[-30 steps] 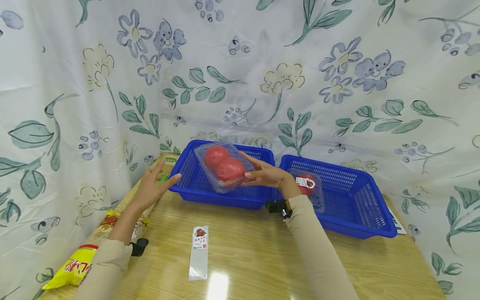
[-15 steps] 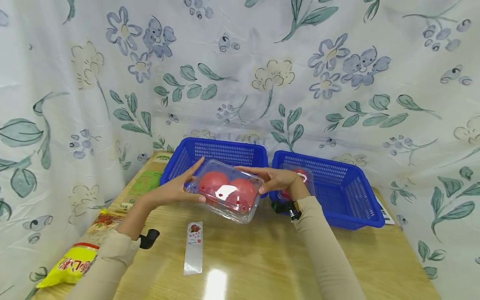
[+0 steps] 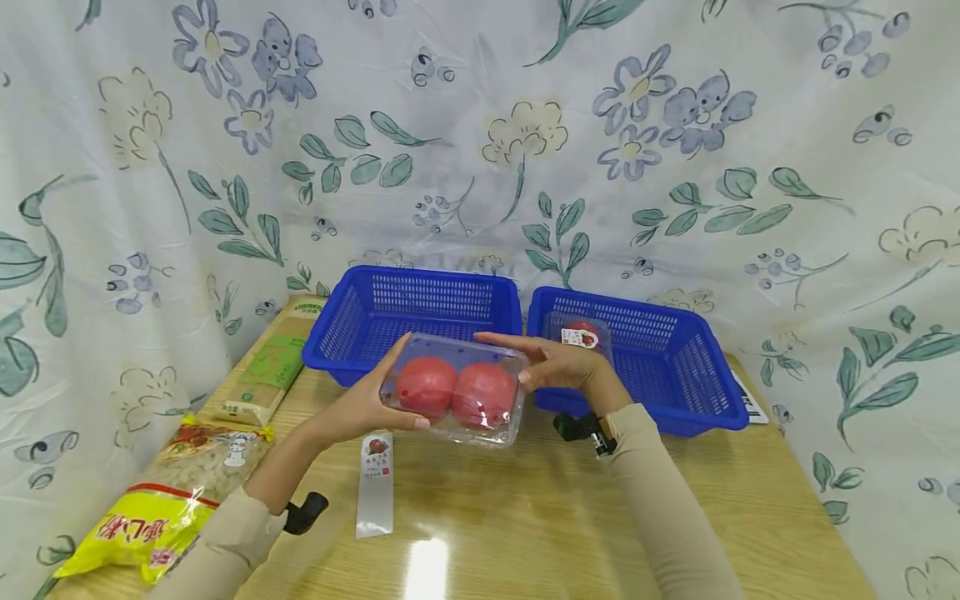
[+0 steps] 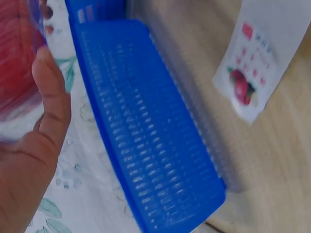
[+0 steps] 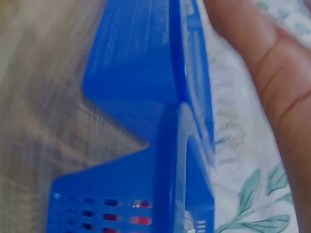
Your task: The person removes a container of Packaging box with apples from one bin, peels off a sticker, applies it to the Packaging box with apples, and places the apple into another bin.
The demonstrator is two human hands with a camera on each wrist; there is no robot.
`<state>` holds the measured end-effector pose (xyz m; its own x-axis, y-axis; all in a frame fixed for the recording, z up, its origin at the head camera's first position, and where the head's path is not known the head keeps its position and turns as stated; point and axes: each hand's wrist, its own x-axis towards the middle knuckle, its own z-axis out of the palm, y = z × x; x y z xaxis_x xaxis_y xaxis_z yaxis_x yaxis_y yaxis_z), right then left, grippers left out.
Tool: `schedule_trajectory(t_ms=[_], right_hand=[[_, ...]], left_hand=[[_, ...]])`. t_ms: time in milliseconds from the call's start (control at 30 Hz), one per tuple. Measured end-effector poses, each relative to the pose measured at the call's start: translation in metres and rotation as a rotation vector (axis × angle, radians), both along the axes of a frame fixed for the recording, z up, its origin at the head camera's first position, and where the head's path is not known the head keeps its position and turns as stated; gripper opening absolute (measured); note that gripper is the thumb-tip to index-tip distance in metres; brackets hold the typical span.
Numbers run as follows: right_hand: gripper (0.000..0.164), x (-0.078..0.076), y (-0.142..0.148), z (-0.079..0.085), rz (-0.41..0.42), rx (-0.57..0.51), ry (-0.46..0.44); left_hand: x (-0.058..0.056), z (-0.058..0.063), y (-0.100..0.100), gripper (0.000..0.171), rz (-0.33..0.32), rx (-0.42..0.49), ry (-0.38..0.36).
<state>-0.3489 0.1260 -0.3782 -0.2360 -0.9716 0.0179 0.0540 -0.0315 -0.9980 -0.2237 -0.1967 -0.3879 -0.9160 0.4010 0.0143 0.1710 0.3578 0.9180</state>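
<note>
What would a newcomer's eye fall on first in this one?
Probably the two red fruits in the clear box, held up mid-view between the left hand and right hand. Next, the blue baskets side by side behind it, the right one holding a labelled box. The yellow-ended bag at the table's left edge also stands out.

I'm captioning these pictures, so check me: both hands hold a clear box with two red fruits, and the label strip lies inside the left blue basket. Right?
Not quite: the label strip lies on the wooden table, outside the left blue basket, as the head view shows. The left hand and right hand do hold the clear box with two red fruits.
</note>
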Motion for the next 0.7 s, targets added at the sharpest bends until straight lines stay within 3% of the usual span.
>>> schedule_trajectory(t_ms=[100, 233, 333, 467, 700], right_hand=[[0.092, 0.019, 0.008, -0.003, -0.152, -0.002, -0.019], [0.101, 0.051, 0.013, -0.009, -0.339, -0.011, 0.075], [0.108, 0.075, 0.013, -0.013, -0.417, 0.002, 0.132], [0.122, 0.104, 0.010, -0.018, -0.529, 0.060, 0.128], [0.143, 0.134, 0.003, -0.032, -0.789, 0.245, 0.226]], left_hand=[[0.005, -0.007, 0.005, 0.122, 0.072, -0.034, 0.041], [0.011, -0.015, 0.011, 0.121, 0.126, -0.026, 0.077], [0.014, -0.020, 0.017, 0.120, 0.136, 0.026, 0.074], [0.019, -0.025, 0.026, 0.121, 0.140, 0.056, 0.073], [0.028, -0.034, 0.045, 0.128, 0.152, 0.001, 0.114]])
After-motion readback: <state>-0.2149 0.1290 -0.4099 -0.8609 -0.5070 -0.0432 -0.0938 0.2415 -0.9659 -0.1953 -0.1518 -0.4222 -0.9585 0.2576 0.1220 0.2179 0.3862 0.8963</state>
